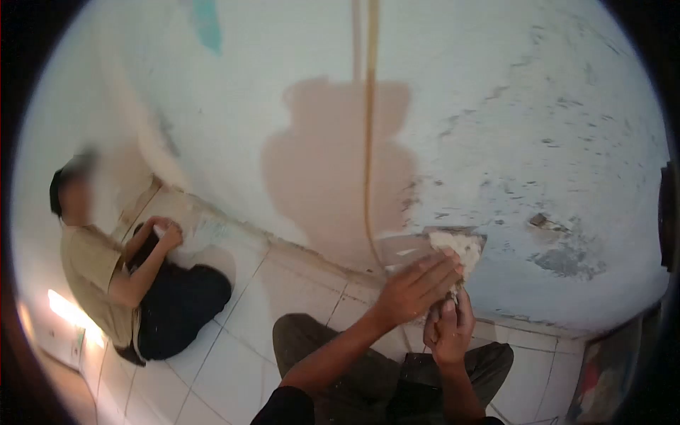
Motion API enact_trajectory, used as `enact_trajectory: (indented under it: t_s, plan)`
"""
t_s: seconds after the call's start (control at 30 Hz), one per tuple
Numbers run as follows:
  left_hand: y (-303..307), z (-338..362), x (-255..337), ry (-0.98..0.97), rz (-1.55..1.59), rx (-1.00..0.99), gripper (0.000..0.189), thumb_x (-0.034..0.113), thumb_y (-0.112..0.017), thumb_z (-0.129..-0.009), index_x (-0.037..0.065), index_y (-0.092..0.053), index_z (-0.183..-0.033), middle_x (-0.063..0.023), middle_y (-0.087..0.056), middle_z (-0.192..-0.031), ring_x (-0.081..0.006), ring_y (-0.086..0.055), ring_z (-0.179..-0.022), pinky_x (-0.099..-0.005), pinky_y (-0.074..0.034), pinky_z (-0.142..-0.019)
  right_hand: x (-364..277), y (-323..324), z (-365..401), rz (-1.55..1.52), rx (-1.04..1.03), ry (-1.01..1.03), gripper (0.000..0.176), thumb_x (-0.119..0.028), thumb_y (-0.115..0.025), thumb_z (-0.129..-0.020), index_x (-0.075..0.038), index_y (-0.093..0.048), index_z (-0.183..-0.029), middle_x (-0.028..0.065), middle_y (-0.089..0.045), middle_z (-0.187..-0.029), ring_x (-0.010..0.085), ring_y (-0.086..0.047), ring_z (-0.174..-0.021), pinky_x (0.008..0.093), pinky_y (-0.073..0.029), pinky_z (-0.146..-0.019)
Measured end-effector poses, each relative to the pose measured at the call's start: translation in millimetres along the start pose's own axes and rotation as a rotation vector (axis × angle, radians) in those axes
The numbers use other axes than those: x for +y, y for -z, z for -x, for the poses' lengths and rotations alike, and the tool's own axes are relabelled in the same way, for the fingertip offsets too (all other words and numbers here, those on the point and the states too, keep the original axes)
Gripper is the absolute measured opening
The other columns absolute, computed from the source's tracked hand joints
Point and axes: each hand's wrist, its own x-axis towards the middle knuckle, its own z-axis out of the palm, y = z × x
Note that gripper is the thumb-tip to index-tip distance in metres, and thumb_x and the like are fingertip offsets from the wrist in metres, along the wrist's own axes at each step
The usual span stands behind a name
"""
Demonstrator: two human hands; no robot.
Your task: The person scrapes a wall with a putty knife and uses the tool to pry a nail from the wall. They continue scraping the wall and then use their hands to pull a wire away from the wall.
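My right hand (451, 329) is closed around the lower end of what looks like a putty knife, its handle mostly hidden by my fingers. White putty (457, 249) covers much of the wide blade (469, 231), which faces up close to the wall. My left hand (419, 285) reaches across from the left. Its fingers are stretched out, lying flat against the putty and the blade's lower part. The thumb side is partly hidden. Both hands are above my lap, in front of the lower wall (496, 276).
A cable or thin pipe (369, 127) runs down the wall. Rough, chipped patches (559, 258) mark the wall to the right. Another person (134, 276) sits on the tiled floor (241, 354) at left, hands together. A dark-edged object (609, 375) stands at lower right.
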Motion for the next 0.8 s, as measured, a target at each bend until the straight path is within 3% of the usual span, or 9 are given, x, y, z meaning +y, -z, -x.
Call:
enact_trajectory:
  t_s: [0.17, 0.23, 0.3, 0.33, 0.4, 0.53, 0.63, 0.7, 0.8]
  plan:
    - [-71, 150, 32, 0.251, 0.272, -0.317, 0.038, 0.012, -0.057, -0.082, 0.005, -0.057, -0.12, -0.0127, -0.055, -0.126, -0.0244, -0.051, -0.12, -0.0406, -0.037, -0.105, 57, 48, 69, 0.111, 0.307, -0.512, 0.045, -0.024, -0.043, -0.099, -0.007, -0.033, -0.14, -0.0006, -0.04, -0.068, 0.005, -0.035, -0.045, 0.0213, -0.028, -0.036]
    - [-89, 178, 41, 0.082, 0.27, -0.348, 0.036, 0.012, -0.055, -0.081, 0.003, -0.055, -0.115, -0.0129, -0.057, -0.112, -0.0286, -0.055, -0.111, -0.0428, -0.036, -0.105, 80, 62, 88, 0.134, 0.312, -0.623, 0.045, -0.022, -0.042, -0.1, -0.01, -0.031, -0.141, -0.001, -0.039, -0.068, 0.0046, -0.035, -0.046, 0.021, -0.028, -0.036]
    - [-106, 184, 59, -0.021, 0.324, -0.364, 0.028, 0.013, -0.055, -0.079, 0.003, -0.056, -0.105, -0.0118, -0.055, -0.098, -0.0292, -0.055, -0.1, -0.0435, -0.04, -0.1, 95, 76, 112, 0.082, 0.602, -0.665, 0.042, -0.023, -0.044, -0.099, -0.011, -0.033, -0.138, -0.0009, -0.04, -0.069, 0.0051, -0.035, -0.047, 0.0208, -0.028, -0.037]
    - [-110, 186, 66, 0.005, 0.296, -0.36, 0.028, 0.013, -0.055, -0.079, 0.003, -0.056, -0.105, -0.0118, -0.055, -0.098, -0.0292, -0.055, -0.1, -0.0435, -0.04, -0.1, 103, 90, 122, 0.092, 0.569, -0.685, 0.042, -0.023, -0.044, -0.099, -0.011, -0.033, -0.138, -0.0009, -0.04, -0.069, 0.0051, -0.035, -0.047, 0.0208, -0.028, -0.037]
    - [-122, 187, 71, -0.047, 0.303, -0.357, 0.022, 0.014, -0.056, -0.077, 0.004, -0.054, -0.097, -0.0108, -0.052, -0.09, -0.0296, -0.054, -0.094, -0.0434, -0.043, -0.093, 117, 126, 123, -0.223, 0.461, -0.647, 0.044, -0.05, -0.05, -0.093, -0.008, -0.048, -0.105, 0.0025, -0.047, -0.063, 0.0182, -0.037, -0.044, 0.0321, -0.039, -0.041]
    - [-120, 188, 61, 0.008, 0.367, -0.34, 0.021, 0.014, -0.057, -0.076, 0.005, -0.053, -0.094, -0.0109, -0.051, -0.09, -0.0294, -0.053, -0.094, -0.0423, -0.044, -0.087, 110, 137, 110, -0.161, 0.368, -0.672, 0.033, -0.038, -0.041, -0.099, -0.008, -0.051, -0.106, 0.0035, -0.052, -0.071, 0.0175, -0.039, -0.046, 0.033, -0.042, -0.043]
    - [-112, 189, 55, 0.101, 0.37, -0.497, 0.026, 0.015, -0.056, -0.078, 0.003, -0.055, -0.102, -0.0127, -0.055, -0.099, -0.0287, -0.054, -0.1, -0.0415, -0.042, -0.094, 95, 117, 102, -0.024, 0.533, -0.759, 0.033, -0.024, -0.046, -0.098, -0.012, -0.04, -0.128, -0.0006, -0.042, -0.071, 0.0057, -0.036, -0.047, 0.0204, -0.029, -0.037]
    - [-108, 191, 56, 0.171, 0.371, -0.57, 0.023, 0.015, -0.056, -0.078, 0.004, -0.055, -0.099, -0.0123, -0.056, -0.099, -0.0289, -0.054, -0.102, -0.0412, -0.041, -0.094, 109, 133, 105, -0.088, 0.354, -0.738, 0.021, -0.025, -0.047, -0.097, -0.012, -0.044, -0.113, -0.0004, -0.045, -0.072, 0.0057, -0.037, -0.047, 0.0201, -0.031, -0.038]
    - [-108, 194, 55, 0.137, 0.369, -0.681, 0.024, 0.014, -0.055, -0.079, 0.006, -0.057, -0.101, -0.0117, -0.057, -0.104, -0.0294, -0.054, -0.105, -0.0424, -0.041, -0.096, 116, 129, 110, -0.129, 0.411, -0.75, 0.015, -0.023, -0.047, -0.097, -0.011, -0.045, -0.105, -0.0006, -0.047, -0.073, 0.006, -0.039, -0.047, 0.0204, -0.032, -0.038]
